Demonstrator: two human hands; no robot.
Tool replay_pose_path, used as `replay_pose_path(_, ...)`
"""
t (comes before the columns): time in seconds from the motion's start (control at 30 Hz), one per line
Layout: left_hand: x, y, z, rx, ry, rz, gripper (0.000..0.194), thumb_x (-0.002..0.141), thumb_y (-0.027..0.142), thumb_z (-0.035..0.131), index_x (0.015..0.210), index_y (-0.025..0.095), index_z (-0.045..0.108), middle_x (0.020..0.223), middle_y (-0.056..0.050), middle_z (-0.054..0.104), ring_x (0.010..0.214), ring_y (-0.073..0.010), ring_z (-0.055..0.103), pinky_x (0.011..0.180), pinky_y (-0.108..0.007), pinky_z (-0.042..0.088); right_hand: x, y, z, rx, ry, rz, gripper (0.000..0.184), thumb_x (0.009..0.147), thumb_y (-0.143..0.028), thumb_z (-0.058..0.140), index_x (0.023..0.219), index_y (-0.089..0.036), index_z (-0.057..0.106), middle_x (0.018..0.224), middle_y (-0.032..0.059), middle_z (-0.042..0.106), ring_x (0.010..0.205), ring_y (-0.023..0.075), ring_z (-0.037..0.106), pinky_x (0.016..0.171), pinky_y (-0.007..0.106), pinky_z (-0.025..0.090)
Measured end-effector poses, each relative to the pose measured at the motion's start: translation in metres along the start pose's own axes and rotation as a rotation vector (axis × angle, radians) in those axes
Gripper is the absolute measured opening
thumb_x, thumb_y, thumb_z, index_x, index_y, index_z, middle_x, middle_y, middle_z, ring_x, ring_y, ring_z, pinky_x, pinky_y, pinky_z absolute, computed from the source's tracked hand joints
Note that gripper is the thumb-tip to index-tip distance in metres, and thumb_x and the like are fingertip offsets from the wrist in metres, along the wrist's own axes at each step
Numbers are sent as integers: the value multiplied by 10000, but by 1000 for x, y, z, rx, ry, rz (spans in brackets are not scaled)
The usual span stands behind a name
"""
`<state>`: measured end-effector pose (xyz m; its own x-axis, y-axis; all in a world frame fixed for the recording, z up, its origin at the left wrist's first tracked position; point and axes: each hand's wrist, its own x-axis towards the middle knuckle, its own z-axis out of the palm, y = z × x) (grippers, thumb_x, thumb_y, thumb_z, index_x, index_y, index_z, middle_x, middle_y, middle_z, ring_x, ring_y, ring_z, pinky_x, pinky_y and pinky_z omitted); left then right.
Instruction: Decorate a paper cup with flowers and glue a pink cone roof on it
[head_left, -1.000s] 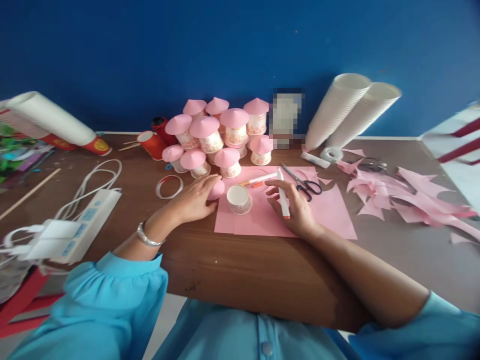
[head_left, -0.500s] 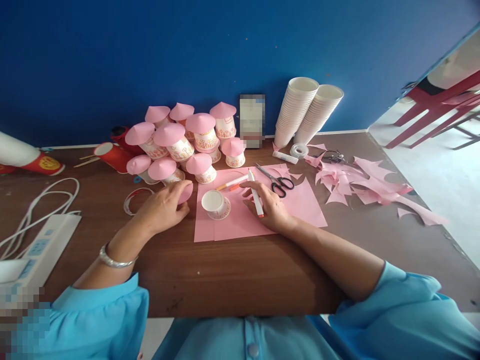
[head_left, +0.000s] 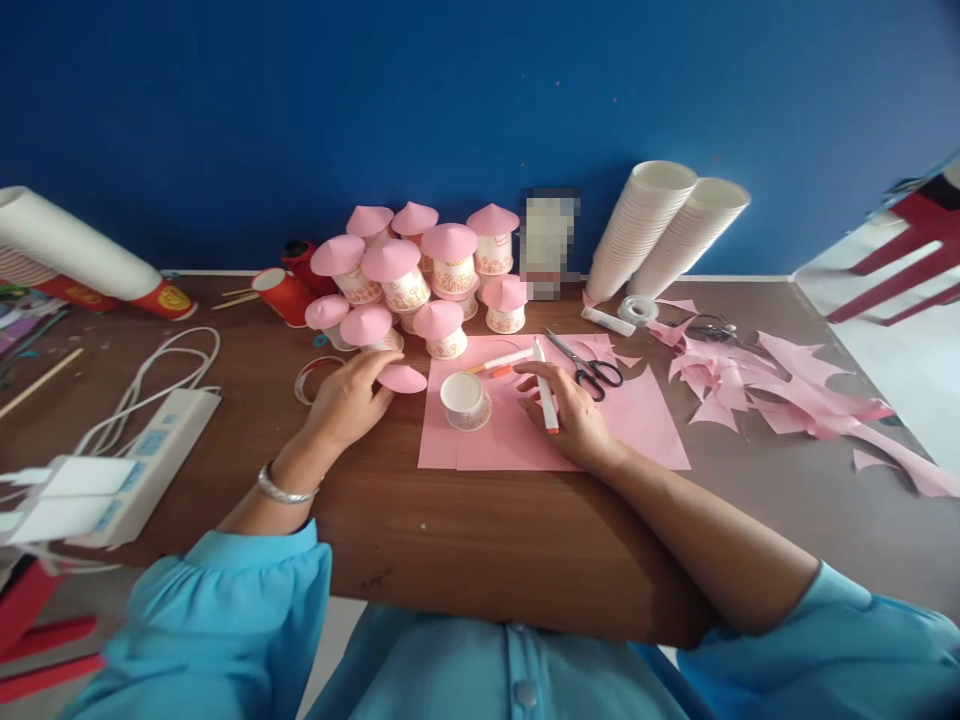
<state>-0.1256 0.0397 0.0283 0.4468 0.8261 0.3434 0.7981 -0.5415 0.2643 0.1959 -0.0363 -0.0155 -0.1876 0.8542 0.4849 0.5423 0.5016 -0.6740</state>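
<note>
Pinching a pink cone [head_left: 403,379] by its edge, the left hand [head_left: 349,400] sat left of centre in the frame. Right hand [head_left: 576,412] grasped a white marker [head_left: 547,390], right of centre, over pink paper [head_left: 487,448]. White cup [head_left: 462,394] stood on the paper between the hands. Power strip [head_left: 161,465], lower left, bore blue labels [head_left: 150,443], too small to read. Yellow emblem [head_left: 175,299] on a leaning cup stack [head_left: 86,240], left side, wasn't legible. Cone-topped cups [head_left: 407,292], upper centre, showed orange-red drawings.

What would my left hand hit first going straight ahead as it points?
Probably the nearest pink-roofed cup, past the cone your left hand holds, though height and depth are hard to judge.
</note>
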Motion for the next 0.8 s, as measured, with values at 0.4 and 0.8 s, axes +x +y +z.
replay_pose_path(0.4,-15,5,-4,-693,123,-509,227,805,386,700,879,177,745,649,-7,712,525,-177,703,471,-260,574,10,-38,7,64,-52,-101,652,923,-354,730,1467,-297,376,1456,151,568,1269,313,632,945,516,626)
replay_pose_path(0.8,-28,-8,-13,-721,309,-547,176,799,342,720,786,167,716,678,10,681,475,-116,650,442,-212,516,52,-55,64,-159,-82,-299,529,963,-271,648,1417,-271,376,1326,161,609,1148,330,666,845,493,632)
